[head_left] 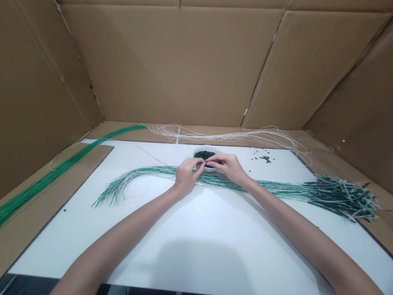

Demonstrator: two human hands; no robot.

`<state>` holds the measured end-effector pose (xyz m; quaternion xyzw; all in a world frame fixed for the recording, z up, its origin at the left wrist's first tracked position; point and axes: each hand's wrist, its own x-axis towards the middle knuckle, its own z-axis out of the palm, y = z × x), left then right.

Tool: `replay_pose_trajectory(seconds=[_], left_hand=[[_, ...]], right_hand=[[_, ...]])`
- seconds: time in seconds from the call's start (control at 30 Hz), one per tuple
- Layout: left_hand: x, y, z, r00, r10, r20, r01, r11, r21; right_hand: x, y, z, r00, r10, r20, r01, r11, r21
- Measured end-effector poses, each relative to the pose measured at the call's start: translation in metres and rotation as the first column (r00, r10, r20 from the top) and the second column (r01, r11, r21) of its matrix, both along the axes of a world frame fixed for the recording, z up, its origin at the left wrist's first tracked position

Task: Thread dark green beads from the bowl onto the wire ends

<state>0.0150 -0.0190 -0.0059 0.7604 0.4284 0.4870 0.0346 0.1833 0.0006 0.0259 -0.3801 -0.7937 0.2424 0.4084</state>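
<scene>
My left hand [186, 175] and my right hand [229, 167] meet fingertip to fingertip at the near rim of a white bowl [210, 169]. The bowl holds many small black pieces [204, 154], like short bits of tubing. The left fingers are closed in a pinch on a thin wire [149, 153], which trails off to the left. A tiny dark piece seems pinched in my right fingertips; its exact shape is too small to tell. Under both hands a bundle of green and white wires [154, 170] runs across the table, its right ends [343, 198] covered with black pieces.
On the white tabletop [187, 231], loose black bits [266, 159] lie right of the bowl. A long green wire bundle [47, 175] stretches along the left edge. White wires [219, 135] lie at the back. Cardboard walls [170, 64] stand at the back and both sides.
</scene>
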Motion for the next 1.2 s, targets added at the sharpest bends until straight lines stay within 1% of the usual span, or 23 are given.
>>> replay_pose_trajectory(seconds=[0.3, 0.5, 0.63, 0.73, 0.83, 1.03, 1.2], left_hand=[[-0.0002, -0.0002, 0.0000, 1.000, -0.002, -0.002, 0.002, 1.000, -0.006], [0.0000, -0.0004, -0.0013, 1.000, -0.003, -0.021, 0.003, 1.000, -0.016], [0.0000, -0.0010, -0.0006, 1.000, 0.015, -0.025, -0.016, 0.999, -0.044], [-0.0004, -0.0010, 0.0002, 0.999, 0.038, -0.021, -0.039, 0.998, -0.058], [-0.0008, 0.0004, -0.0007, 0.999, 0.039, -0.017, -0.040, 0.998, -0.058], [-0.0011, 0.0025, -0.0032, 1.000, 0.015, -0.024, -0.016, 0.999, -0.038], [-0.0014, 0.0019, -0.0022, 0.999, 0.011, -0.030, -0.012, 0.999, -0.045]], right_hand=[[0.0001, -0.0008, 0.0007, 1.000, 0.001, -0.025, -0.002, 1.000, -0.011], [-0.0018, -0.0014, -0.0015, 1.000, -0.020, 0.009, 0.020, 1.000, 0.008], [-0.0010, -0.0003, -0.0017, 0.999, -0.033, 0.007, 0.033, 0.999, -0.016], [0.0001, 0.0003, -0.0001, 1.000, -0.011, 0.027, 0.012, 1.000, -0.011], [0.0000, 0.0000, 0.0014, 0.999, 0.003, 0.046, -0.003, 1.000, 0.010], [-0.0021, -0.0011, 0.0029, 0.993, -0.060, 0.105, 0.052, 0.996, 0.077], [-0.0019, -0.0007, 0.0014, 0.986, -0.044, 0.163, 0.017, 0.987, 0.161]])
